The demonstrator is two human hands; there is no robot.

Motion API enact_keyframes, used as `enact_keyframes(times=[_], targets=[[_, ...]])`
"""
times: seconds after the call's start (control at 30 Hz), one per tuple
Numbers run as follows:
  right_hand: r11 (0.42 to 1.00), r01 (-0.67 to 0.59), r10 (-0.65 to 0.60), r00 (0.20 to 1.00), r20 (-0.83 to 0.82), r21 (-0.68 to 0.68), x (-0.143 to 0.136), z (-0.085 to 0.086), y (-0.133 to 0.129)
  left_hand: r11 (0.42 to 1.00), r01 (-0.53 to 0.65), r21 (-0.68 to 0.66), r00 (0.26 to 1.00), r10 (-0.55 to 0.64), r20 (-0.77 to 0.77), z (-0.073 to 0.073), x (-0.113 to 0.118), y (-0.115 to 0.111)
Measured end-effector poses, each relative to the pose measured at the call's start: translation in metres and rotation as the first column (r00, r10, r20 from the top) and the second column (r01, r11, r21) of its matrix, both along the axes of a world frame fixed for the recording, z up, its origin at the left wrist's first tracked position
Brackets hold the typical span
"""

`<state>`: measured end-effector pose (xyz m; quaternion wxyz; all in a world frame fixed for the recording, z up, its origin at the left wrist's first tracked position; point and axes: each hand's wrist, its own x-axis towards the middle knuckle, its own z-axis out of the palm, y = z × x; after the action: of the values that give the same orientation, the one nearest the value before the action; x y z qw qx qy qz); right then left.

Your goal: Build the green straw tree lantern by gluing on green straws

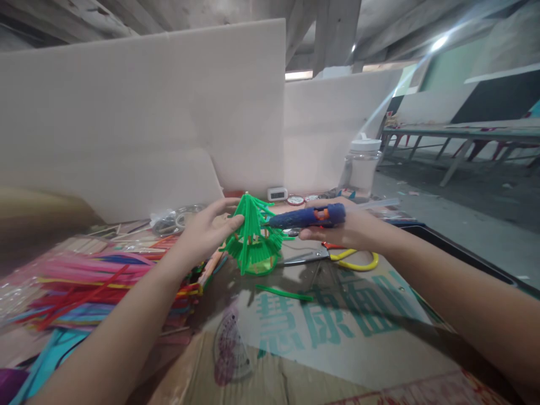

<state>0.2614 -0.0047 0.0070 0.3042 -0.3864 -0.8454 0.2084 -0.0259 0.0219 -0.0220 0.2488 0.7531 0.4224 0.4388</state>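
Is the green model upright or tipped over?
Upright: the green model has its pointed peak at the top and its rounded base below.

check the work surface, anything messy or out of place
The pile of coloured strips on the left sprawls untidily, ends pointing different ways. One green strip lies apart, in front of the green model. I see no spill.

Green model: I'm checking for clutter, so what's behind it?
Behind the green model stand a white board and, slightly right, a white display. Whatever the model covers can't be seen.
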Motion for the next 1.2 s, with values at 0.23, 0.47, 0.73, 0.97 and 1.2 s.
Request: enact_keyframes(times=[0.23,0.47,0.73,0.97,1.2], targets=[[0.993,-0.113,0.111,0.991,-0.078,-0.029,0.0002,-0.0021,-0.0016,1.000,-0.007,0.001,1.000,0.007,0.003,-0.0006,-0.0002,0.0014],[0.999,-0.006,0.004,1.000,0.030,0.053,0.0000,-0.0016,-0.0005,1.000,-0.006,-0.001,1.000,0.006,0.010,-0.0011,-0.0009,0.0014],[0.999,0.004,-0.005,1.000,0.008,0.038,-0.0011,-0.0023,-0.0011,1.000,0.004,-0.008,1.000,-0.003,0.019,-0.0007,-0.0003,0.0005],[0.999,0.053,-0.053,0.998,0.045,0.003,0.0020,-0.0030,-0.0028,1.000,-0.005,0.005,1.000,0.005,-0.017,0.0001,-0.0005,-0.0005],[0.999,0.017,-0.019,0.999,0.039,0.048,-0.0012,0.0019,-0.0069,1.000,-0.002,0.001,1.000,0.002,-0.009,0.0012,0.0009,-0.0008]])
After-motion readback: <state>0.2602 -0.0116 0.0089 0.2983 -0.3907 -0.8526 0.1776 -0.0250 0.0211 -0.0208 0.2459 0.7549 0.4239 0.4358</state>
